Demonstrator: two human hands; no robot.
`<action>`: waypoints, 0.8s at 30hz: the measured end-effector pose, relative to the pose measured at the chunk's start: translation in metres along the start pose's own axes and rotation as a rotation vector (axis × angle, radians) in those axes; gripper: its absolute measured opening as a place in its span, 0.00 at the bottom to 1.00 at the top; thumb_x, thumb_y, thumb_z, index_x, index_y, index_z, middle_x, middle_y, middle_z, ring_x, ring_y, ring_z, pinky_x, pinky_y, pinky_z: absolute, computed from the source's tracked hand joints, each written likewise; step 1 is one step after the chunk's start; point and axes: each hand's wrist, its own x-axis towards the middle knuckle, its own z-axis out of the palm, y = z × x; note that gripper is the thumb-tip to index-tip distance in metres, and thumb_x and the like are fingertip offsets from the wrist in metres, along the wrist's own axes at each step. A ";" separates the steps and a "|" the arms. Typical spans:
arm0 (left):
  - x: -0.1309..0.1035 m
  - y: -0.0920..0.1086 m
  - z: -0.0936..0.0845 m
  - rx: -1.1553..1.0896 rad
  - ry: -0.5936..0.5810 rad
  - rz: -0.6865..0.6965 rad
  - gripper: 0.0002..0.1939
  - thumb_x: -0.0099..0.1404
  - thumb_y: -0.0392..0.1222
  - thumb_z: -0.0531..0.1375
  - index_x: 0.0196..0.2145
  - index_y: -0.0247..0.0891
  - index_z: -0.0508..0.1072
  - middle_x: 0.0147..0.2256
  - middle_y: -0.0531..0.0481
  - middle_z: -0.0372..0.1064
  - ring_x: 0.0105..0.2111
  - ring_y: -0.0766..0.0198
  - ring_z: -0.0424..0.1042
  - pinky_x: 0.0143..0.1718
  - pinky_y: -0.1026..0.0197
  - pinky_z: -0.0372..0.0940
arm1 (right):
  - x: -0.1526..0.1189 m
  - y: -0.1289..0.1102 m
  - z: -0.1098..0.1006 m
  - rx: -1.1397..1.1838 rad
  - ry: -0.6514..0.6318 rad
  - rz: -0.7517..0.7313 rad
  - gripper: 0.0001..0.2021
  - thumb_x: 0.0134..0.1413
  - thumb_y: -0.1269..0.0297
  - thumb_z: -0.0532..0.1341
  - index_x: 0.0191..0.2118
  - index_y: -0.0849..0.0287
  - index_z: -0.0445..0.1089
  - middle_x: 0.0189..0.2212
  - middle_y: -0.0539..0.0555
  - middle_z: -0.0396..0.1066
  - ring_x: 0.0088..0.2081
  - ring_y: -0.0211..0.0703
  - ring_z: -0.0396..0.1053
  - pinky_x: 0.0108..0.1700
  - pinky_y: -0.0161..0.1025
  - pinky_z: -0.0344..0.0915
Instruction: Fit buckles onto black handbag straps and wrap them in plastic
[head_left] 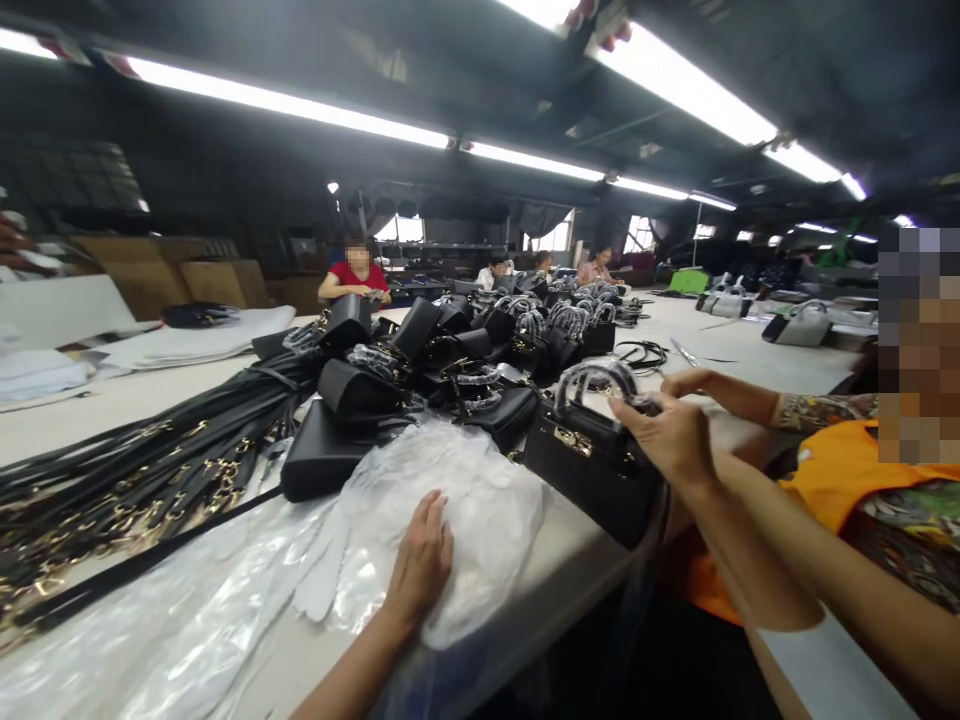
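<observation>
My left hand (421, 565) lies on a crumpled clear plastic bag (480, 500) with white material inside, its fingers extended and close together. At the table's front edge, my right hand (675, 440) is closed at the top of a small black handbag (585, 462), by its film-wrapped handles (596, 378). The handbag tilts and has a gold clasp on its front. My right fingertips are partly hidden behind the bag's top. More black handbags (334, 450) lie in a heap just beyond the plastic bag.
Black straps with gold clips (202, 450) spread across the left side. Flat plastic sleeves (187, 590) cover the near left table. Close at right, a co-worker in an orange apron (832, 460) reaches over the table. Scissors (682, 352) and grey-white handbags (799, 325) lie farther back.
</observation>
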 end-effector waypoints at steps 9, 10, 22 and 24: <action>-0.002 0.002 -0.001 -0.008 -0.047 0.007 0.19 0.65 0.31 0.48 0.53 0.30 0.66 0.52 0.34 0.65 0.56 0.50 0.64 0.60 0.46 0.61 | 0.027 -0.122 0.048 0.332 -0.015 -0.123 0.22 0.47 0.46 0.64 0.22 0.64 0.70 0.18 0.50 0.64 0.21 0.35 0.59 0.24 0.33 0.53; -0.002 0.002 -0.001 -0.007 -0.056 0.009 0.20 0.64 0.31 0.48 0.53 0.30 0.66 0.52 0.35 0.65 0.56 0.50 0.64 0.60 0.47 0.61 | 0.025 -0.135 0.070 0.291 -0.044 -0.137 0.22 0.48 0.46 0.63 0.22 0.63 0.70 0.18 0.50 0.66 0.21 0.36 0.61 0.25 0.34 0.53; 0.000 0.003 -0.003 -0.029 -0.030 -0.023 0.22 0.60 0.26 0.47 0.50 0.32 0.68 0.48 0.37 0.67 0.53 0.51 0.66 0.57 0.49 0.64 | -0.005 -0.136 0.232 -0.002 -0.198 -0.023 0.20 0.50 0.47 0.62 0.28 0.63 0.73 0.27 0.61 0.74 0.32 0.48 0.69 0.35 0.38 0.58; 0.002 0.004 -0.003 -0.037 -0.016 -0.024 0.21 0.60 0.26 0.47 0.49 0.32 0.69 0.47 0.37 0.68 0.52 0.50 0.66 0.56 0.48 0.65 | 0.004 -0.128 0.213 0.055 -0.262 -0.047 0.23 0.45 0.42 0.64 0.25 0.62 0.73 0.23 0.55 0.72 0.28 0.44 0.67 0.33 0.36 0.57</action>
